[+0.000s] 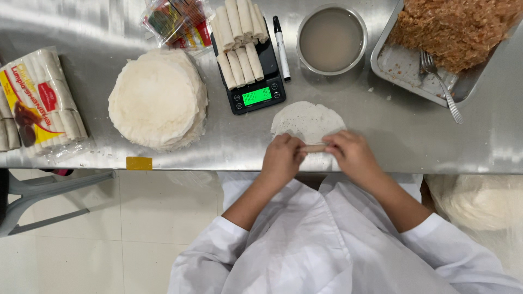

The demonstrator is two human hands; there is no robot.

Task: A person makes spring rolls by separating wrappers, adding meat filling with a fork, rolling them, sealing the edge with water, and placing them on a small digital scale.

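A: Step?

B: Rolling. Both hands sit at the near edge of the wrapper [308,121], a thin round sheet lying flat on the steel table [381,136]. Left hand [281,158] and right hand [353,155] pinch the two ends of a thin roll [314,148] between them, fingers curled over it, thumbs tucked under as far as I can tell.

A: Grip state?

B: Both clenched on the roll, light fingertip hold, not a fist. The filling is hidden inside the fold.

A: How far along?

B: Early, I'd judge. Most of the wrapper lies unrolled beyond the hands.

A: Next move needs?

B: My read: even pressure from both hands, pushing away from the body so the roll stays straight and tight. The sheet looks thin, so it could tear if squeezed.

A: Surroundings?

B: Scale [256,81] just beyond the wrapper, with finished rolls [239,38] stacked on it. Marker [281,46] beside that. Bowl [332,39] of cloudy liquid behind the wrapper. Tray [397,68] of filling at the far right with a fork [441,87] in it. Wrapper stack [158,98] to the left, packed rolls [41,100] at the far left edge.
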